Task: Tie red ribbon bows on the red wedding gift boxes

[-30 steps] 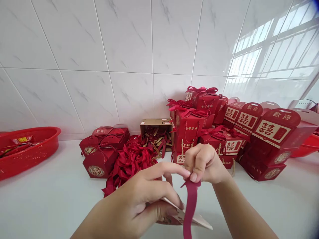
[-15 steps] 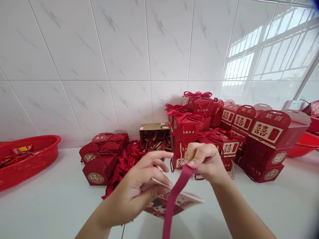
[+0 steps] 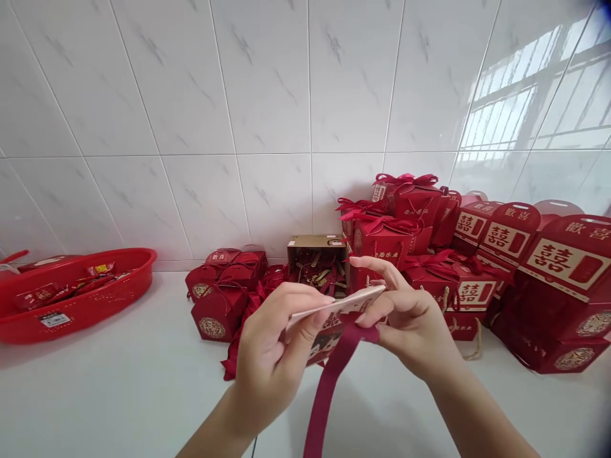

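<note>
Between thumb and fingers, my left hand (image 3: 281, 356) grips a printed card (image 3: 322, 346), tilted so its pale edge shows on top. My right hand (image 3: 405, 318) pinches the end of a dark red ribbon (image 3: 329, 381) right against the card's right side. The ribbon's other end hangs down past the bottom of the picture. Part of the card is covered by the ribbon and my fingers. Behind my left hand lies a heap of red ribbons (image 3: 233, 356), beside small red gift boxes (image 3: 219, 312).
An open cardboard box (image 3: 317, 242) with dark red and gold pieces stands by the tiled wall. Red gift boxes with bows (image 3: 384, 245) are piled right of it, and handled boxes (image 3: 568, 261) stand farther right. A red plastic basket (image 3: 114, 296) with packets is at left.
My left hand has raised the card and turned it more edge-on. My right hand has brought the ribbon's end against the card. The view has swung left.
</note>
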Available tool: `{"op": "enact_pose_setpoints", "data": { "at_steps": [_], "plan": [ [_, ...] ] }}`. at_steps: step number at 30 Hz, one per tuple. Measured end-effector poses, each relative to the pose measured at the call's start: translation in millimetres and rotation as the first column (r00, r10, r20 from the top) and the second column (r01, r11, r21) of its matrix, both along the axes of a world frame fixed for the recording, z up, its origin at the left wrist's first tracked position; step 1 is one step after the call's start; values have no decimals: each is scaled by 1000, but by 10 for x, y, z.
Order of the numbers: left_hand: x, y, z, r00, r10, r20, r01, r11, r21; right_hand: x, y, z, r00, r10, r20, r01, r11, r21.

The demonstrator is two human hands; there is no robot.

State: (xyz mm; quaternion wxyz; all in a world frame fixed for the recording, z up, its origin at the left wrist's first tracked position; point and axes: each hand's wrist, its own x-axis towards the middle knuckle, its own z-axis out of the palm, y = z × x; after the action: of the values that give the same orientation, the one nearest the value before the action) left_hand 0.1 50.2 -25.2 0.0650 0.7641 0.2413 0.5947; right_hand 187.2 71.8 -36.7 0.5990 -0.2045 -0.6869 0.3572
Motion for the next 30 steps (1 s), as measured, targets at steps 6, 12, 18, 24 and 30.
{"op": "enact_pose_setpoints", "data": {
  "at_steps": [6,12,18,24,30],
  "plan": [
    [13,12,-41,998,-49,-38,52,995,83,-36,2,-21,999,48,-11,-49,997,-57],
    [50,17,-51,997,-58,-55,61,997,51,-51,27,-54,999,-42,0,42,999,20],
    [52,14,-53,994,-107,-33,109,993,39,-94,-2,-69,976,-191,-104,202,972,116],
    [86,130,-195,985,-174,12,174,984,43,-173,37,-92,979,-21,-203,-19,980,-198],
    [-29,235,-170,970,234,60,-241,911,336,-172,103,-99,968,-154,-200,111,971,-213]
  ]
}}
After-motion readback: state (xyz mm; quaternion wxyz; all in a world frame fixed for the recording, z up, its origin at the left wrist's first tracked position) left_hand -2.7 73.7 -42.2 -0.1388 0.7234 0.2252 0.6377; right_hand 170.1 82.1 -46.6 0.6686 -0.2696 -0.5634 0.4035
